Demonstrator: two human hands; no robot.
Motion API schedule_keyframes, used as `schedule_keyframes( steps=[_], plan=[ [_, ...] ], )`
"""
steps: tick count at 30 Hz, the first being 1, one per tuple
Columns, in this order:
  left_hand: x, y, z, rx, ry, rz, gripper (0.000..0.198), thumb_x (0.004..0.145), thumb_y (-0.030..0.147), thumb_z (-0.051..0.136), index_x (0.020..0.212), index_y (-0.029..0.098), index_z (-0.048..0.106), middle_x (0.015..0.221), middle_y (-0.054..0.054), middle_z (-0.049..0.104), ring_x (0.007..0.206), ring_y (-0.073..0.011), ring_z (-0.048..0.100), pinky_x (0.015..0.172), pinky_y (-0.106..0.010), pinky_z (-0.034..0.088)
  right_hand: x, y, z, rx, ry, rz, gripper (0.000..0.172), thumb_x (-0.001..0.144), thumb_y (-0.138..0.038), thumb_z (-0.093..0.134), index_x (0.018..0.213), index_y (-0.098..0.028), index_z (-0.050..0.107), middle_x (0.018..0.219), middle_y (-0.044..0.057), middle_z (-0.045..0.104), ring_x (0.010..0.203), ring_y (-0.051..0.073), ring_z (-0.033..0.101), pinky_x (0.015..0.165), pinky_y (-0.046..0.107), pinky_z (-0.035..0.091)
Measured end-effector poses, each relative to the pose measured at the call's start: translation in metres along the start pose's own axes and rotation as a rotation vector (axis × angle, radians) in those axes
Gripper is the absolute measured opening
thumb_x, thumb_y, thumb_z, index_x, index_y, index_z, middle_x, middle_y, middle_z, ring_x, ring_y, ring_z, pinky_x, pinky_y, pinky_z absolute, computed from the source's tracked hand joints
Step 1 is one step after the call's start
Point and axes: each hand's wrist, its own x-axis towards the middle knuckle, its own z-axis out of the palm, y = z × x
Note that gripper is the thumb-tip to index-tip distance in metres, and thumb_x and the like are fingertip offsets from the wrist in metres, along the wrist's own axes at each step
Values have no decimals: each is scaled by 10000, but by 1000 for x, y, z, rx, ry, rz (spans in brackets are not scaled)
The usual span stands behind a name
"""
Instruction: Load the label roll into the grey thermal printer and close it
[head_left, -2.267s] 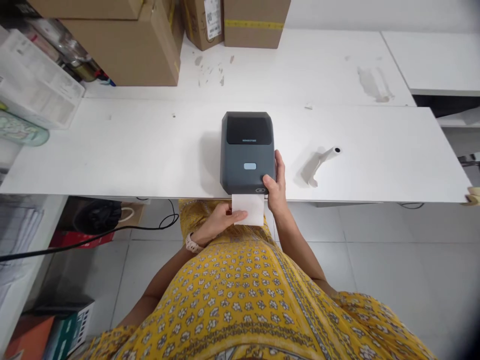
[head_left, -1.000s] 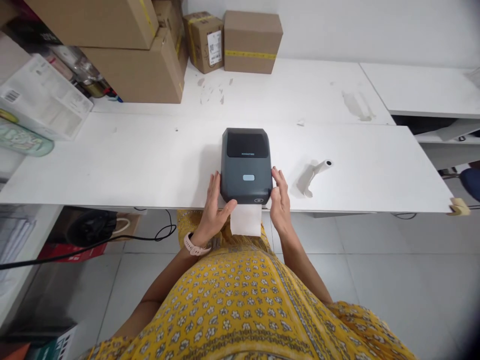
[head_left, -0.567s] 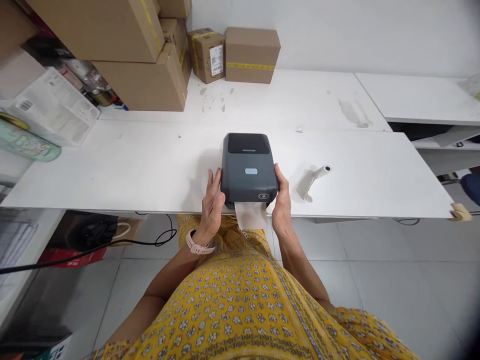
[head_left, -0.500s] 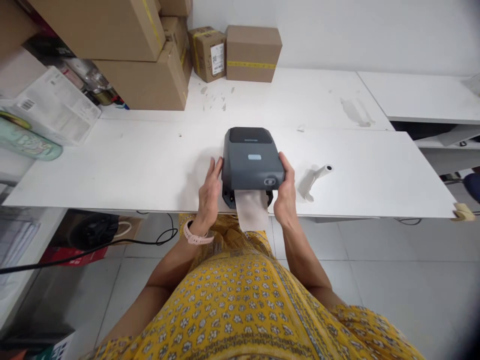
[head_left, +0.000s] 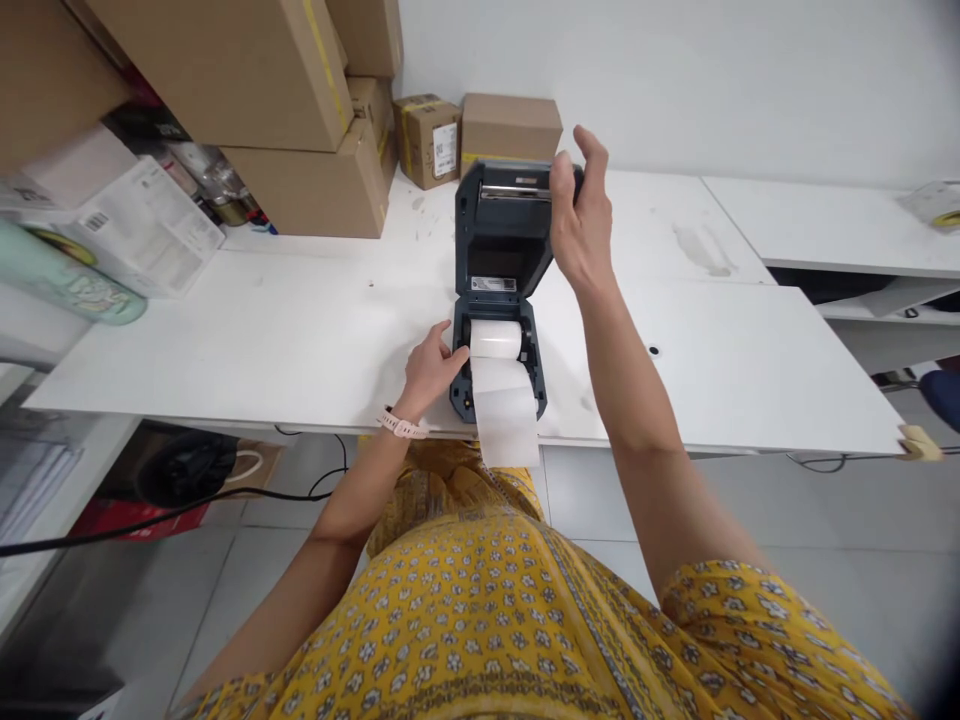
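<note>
Printer (head_left: pixel 491 298) stood open on the desk (head_left: pixel 337 350), at its front edge. The paper roll (head_left: pixel 495 340) lay crosswise, just right of the nearer left hand (head_left: pixel 433 368), fingers parted; the right hand (head_left: pixel 581 215) touched the raised lid (head_left: pixel 501 238), its grip unclear.

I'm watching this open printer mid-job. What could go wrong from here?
The raised lid could drop onto the left hand beside the roll if the right hand at its corner slips. The paper strip hangs past the edge of the table, so it might snag or unroll further. The printer base sits close to that edge, so a pull might tip it.
</note>
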Motion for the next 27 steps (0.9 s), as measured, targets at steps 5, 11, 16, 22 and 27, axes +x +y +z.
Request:
schedule_keyframes(
  steps=[5, 11, 16, 22, 27],
  plan=[
    [13, 20, -8, 322, -160, -15, 625, 851, 311, 542, 1458, 166, 498, 871, -70, 733, 908, -294, 693, 818, -400, 526, 0, -5, -3, -75, 220, -50, 727, 986, -732, 261, 1612, -398, 104, 1608, 45, 337, 1512, 325, 353, 1156, 550, 411],
    [21, 32, -11, 522, -234, 8, 635, 820, 280, 566, 1442, 177, 483, 1078, -152, 749, 1071, -374, 692, 897, -466, 530, -52, -42, -4, -72, -292, -1, 494, 966, -549, 514, 1368, -265, 560, 1300, 92, 660, 1217, 322, 627, 1045, 505, 509],
    [22, 36, -11, 576, -257, 10, 589, 837, 273, 538, 1408, 139, 486, 1142, -200, 729, 1119, -403, 680, 915, -492, 525, -44, -24, 25, -213, -996, 109, 736, 755, -504, 771, 1403, -246, 534, 1365, 122, 664, 1226, 384, 632, 1013, 509, 500],
    [22, 34, -10, 583, -262, 39, 556, 834, 222, 507, 1385, 149, 503, 1146, -190, 732, 1113, -397, 684, 898, -484, 533, -34, -9, 56, -211, -1100, 69, 851, 661, -522, 828, 1389, -184, 546, 1387, 156, 643, 1231, 395, 624, 1035, 492, 499],
    [22, 33, -11, 540, -255, 1, 601, 835, 253, 536, 1430, 194, 482, 1138, -154, 744, 1102, -378, 685, 895, -477, 533, -47, -15, -4, 269, -870, -8, 854, 635, -501, 851, 1385, -235, 542, 1433, 73, 598, 1301, 306, 574, 1127, 443, 449]
  ],
)
